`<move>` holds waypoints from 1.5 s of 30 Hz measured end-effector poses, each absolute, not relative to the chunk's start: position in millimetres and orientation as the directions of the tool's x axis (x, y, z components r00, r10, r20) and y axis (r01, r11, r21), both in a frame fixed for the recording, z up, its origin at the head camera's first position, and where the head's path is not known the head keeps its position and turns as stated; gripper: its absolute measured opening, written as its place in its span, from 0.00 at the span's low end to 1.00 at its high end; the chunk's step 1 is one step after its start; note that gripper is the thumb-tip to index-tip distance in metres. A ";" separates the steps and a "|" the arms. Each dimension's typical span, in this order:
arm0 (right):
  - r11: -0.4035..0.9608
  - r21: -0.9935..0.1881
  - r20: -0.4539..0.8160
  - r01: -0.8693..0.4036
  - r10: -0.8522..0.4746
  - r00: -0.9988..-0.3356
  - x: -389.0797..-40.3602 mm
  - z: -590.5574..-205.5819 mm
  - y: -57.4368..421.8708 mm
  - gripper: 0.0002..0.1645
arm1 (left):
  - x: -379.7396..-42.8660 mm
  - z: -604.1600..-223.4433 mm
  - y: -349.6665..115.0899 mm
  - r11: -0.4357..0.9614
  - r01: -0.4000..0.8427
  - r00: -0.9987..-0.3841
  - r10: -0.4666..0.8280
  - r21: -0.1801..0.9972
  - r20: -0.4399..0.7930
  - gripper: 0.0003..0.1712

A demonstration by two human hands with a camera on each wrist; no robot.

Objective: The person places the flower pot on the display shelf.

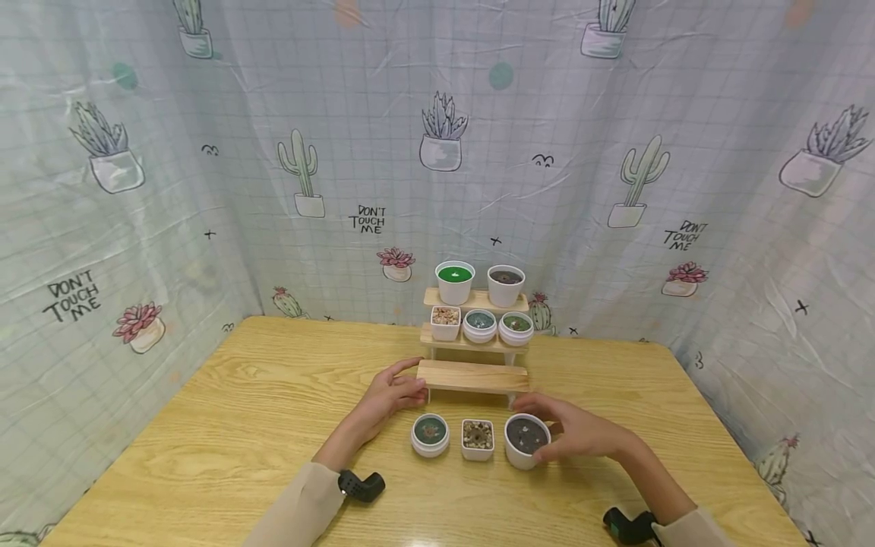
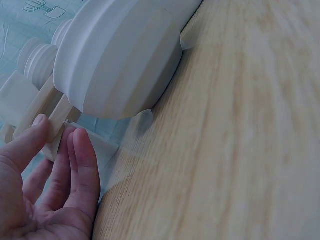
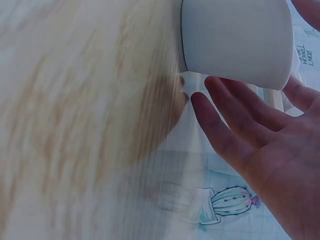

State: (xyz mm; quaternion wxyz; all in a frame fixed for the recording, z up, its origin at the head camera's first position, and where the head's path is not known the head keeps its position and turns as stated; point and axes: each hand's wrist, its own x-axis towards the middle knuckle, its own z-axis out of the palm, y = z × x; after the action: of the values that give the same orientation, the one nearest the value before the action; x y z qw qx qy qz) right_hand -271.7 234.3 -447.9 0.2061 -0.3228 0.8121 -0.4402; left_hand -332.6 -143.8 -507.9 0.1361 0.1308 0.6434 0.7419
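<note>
My left hand [image 1: 388,396] pinches the left end of the lowest board of a small wooden display stand [image 1: 473,375]. In the left wrist view the thumb lies on one side of the board and the fingers [image 2: 82,150] on the other. My right hand [image 1: 581,430] is spread around a tall white round pot [image 1: 521,454] with dark grey filling, which stands on the table. Its thumb is at the pot's front and the index finger behind. The right wrist view shows the other fingers [image 3: 220,120] loosely extended beside the pot's wall.
Left of the tall pot stand a square pebble-topped pot [image 1: 477,454] and a ridged round pot [image 1: 430,448]. The middle board [image 1: 472,343] carries three small pots; the top board [image 1: 481,295] carries two taller ones. A cactus-print curtain [image 1: 478,197] surrounds the wooden table [image 1: 287,410].
</note>
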 end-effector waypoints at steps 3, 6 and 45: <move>0.397 -0.849 -0.047 -0.350 -0.716 -0.697 -272.0 -449.7 234.0 0.48 | -332.0 -507.0 -143.6 -0.139 -0.036 -0.928 0.372 0.990 0.019 0.39; 0.384 -0.850 -0.038 -0.360 -0.727 -0.686 -271.9 -450.7 233.5 0.47 | -331.5 -506.2 -143.4 -0.142 -0.038 -0.928 0.371 0.989 0.017 0.39; 0.387 -0.816 -0.007 -0.429 -0.748 -0.663 -272.1 -458.3 232.2 0.47 | -333.8 -508.9 -144.7 -0.126 -0.034 -0.924 0.382 0.992 0.017 0.39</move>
State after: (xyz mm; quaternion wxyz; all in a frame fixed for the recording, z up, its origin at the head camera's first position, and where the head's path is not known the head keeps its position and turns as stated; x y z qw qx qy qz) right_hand -272.1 232.2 -458.3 0.1913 -0.3631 0.8105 -0.4180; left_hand -333.8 -144.7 -508.9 0.1408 0.1348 0.6461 0.7380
